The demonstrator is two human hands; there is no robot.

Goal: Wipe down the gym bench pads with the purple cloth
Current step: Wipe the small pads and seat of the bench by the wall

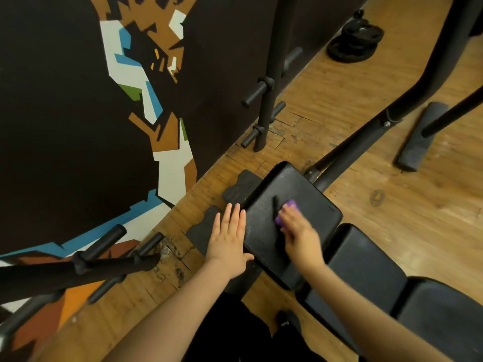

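Observation:
The black gym bench has a square end pad (308, 194) below centre, and two more black pads (366, 262) run toward the lower right. My right hand (298, 228) lies on the end pad and presses a purple cloth (286, 212) against it; only the cloth's edges show around my fingers. The right hand is blurred. My left hand (228, 236) is flat with straight fingers beside the pad's left edge, and its thumb touches that edge.
A dark wall with a coloured mural (146, 100) is on the left. Black rack posts with pegs (264, 111) stand along it. Weight plates (355, 40) lie on the wooden floor at top right. The bench frame legs (379, 126) and a foam roller (420, 137) are at right.

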